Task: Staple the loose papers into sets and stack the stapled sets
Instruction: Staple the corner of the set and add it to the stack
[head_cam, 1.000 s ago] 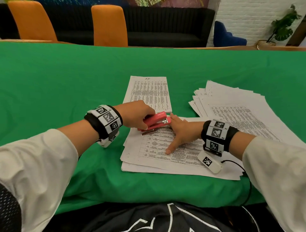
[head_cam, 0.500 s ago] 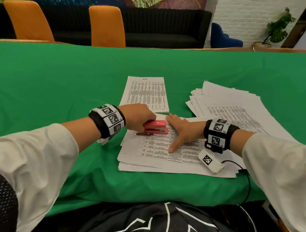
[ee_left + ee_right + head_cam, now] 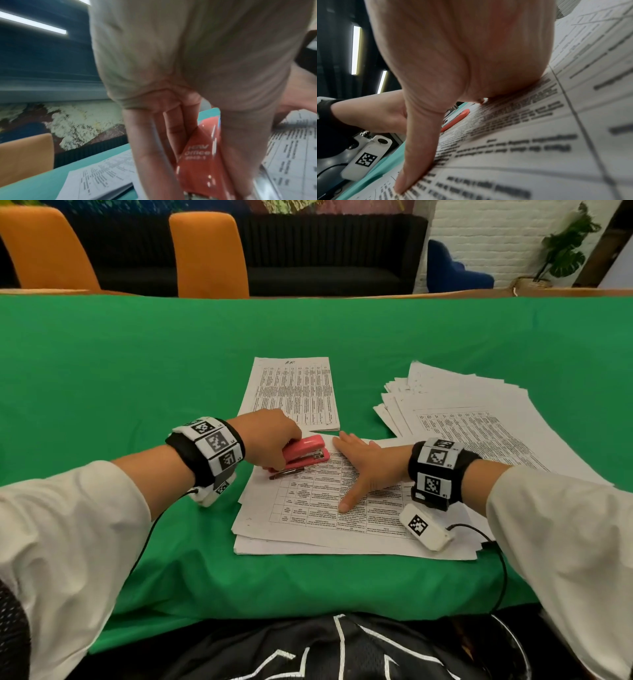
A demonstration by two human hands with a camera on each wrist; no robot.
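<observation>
My left hand grips a pink stapler at the top left corner of the paper set lying in front of me; the stapler's top has sprung up from its metal base. The left wrist view shows my fingers wrapped around the stapler. My right hand lies flat on the set with straight fingers and the thumb spread. In the right wrist view the thumb presses the printed sheet. A stapled set lies beyond the stapler. A fanned pile of loose papers lies to the right.
A green cloth covers the table. Two orange chairs and a dark sofa stand behind its far edge. A cable runs from the right wrist camera over the near table edge.
The stapler was pressed down flat on the corner half a second ago; now its top has risen again. My right hand has stayed flat on the papers.
</observation>
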